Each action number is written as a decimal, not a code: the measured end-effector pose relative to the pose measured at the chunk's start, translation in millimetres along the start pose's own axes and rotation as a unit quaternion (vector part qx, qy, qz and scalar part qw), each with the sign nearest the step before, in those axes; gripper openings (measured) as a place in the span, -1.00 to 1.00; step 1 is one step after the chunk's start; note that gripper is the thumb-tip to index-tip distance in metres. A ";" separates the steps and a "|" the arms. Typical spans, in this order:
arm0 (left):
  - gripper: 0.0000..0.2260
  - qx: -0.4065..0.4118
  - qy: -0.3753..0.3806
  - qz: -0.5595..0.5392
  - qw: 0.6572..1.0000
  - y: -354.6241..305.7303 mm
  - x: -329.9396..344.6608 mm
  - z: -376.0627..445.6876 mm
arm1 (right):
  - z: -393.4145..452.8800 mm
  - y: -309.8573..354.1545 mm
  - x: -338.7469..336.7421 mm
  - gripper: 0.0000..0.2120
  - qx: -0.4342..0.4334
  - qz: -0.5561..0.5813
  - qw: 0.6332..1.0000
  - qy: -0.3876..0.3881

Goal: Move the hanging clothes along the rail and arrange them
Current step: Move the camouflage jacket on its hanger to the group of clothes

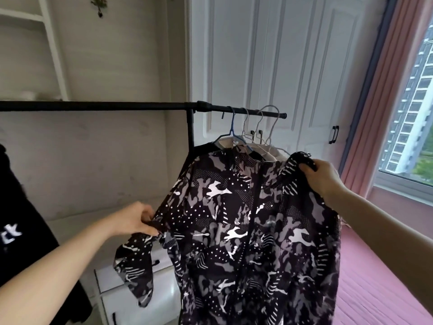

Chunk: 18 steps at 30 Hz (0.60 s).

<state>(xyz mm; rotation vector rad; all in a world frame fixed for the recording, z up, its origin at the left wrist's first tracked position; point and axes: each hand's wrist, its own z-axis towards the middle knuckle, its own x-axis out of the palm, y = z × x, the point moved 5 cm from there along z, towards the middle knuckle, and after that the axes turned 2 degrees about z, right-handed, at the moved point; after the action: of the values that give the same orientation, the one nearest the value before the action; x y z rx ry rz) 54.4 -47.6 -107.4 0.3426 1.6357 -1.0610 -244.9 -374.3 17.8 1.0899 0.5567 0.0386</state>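
Patterned jacket (pixel 253 231), black with grey and white camouflage shapes, dots and stripes, hangs zipped near the right end of the black rail (pixel 93 106). On my left, the left hand (pixel 133 221) pinches its sleeve; I see the blue hanger (pixel 232 132) above, then the right hand (pixel 323 177) gripping its shoulder.

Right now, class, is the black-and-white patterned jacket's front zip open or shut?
Shut: on the black-and-white patterned jacket the dark zip line runs unbroken, both sides meeting.
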 end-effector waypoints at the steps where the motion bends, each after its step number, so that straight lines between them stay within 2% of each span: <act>1: -0.62 -0.004 -0.039 0.041 0.998 -1.1 -0.5 -1.9 | -1.0 0.0 1.1 -0.72 0.003 -0.003 1.000 0.000; 3: -0.70 0.001 -0.167 0.135 0.977 -11.2 -2.2 -14.1 | -4.3 -0.6 4.1 -0.72 0.008 -0.007 1.000 0.001; 5: -0.73 0.032 -0.294 0.244 0.924 -27.6 -0.5 -34.5 | -6.7 -1.8 6.6 -0.71 0.017 -0.009 1.000 0.006; 7: -0.80 0.094 -0.358 0.281 0.885 -46.4 8.9 -54.1 | -5.9 -2.8 9.9 -0.72 0.028 0.000 1.000 0.008; 9: -0.88 0.145 -0.296 0.297 0.896 -61.8 25.4 -58.9 | -7.0 -0.2 15.1 -0.73 0.025 0.015 0.999 0.013; 10: -0.87 0.145 -0.209 0.296 0.921 -63.1 38.1 -54.6 | -8.5 2.7 19.4 -0.73 0.016 0.026 0.999 0.019; 12: -0.78 0.085 -0.001 0.272 0.959 -57.6 60.1 -48.2 | -14.4 8.8 26.6 -0.75 -0.005 0.049 0.998 0.035; 13: -0.77 0.044 0.071 0.237 0.968 -54.3 65.0 -46.8 | -18.7 12.3 29.4 -0.77 -0.016 0.056 0.997 0.042; 14: -0.78 0.022 0.110 0.193 0.975 -53.4 66.6 -45.3 | -23.2 16.3 31.7 -0.79 -0.029 0.057 0.997 0.047; 16: -0.83 0.023 0.103 0.115 0.988 -59.9 59.9 -43.4 | -30.7 24.1 33.0 -0.83 -0.058 0.052 0.996 0.053; 18: -0.92 0.025 0.029 0.083 0.996 -72.2 40.7 -41.1 | -34.9 27.3 30.6 -0.86 -0.074 0.048 0.995 0.054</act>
<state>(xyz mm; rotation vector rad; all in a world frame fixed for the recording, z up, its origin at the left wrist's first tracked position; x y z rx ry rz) -35.8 -67.8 -110.4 0.5370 1.6031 -0.9761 -227.6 -323.3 16.5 0.9740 0.5886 0.2204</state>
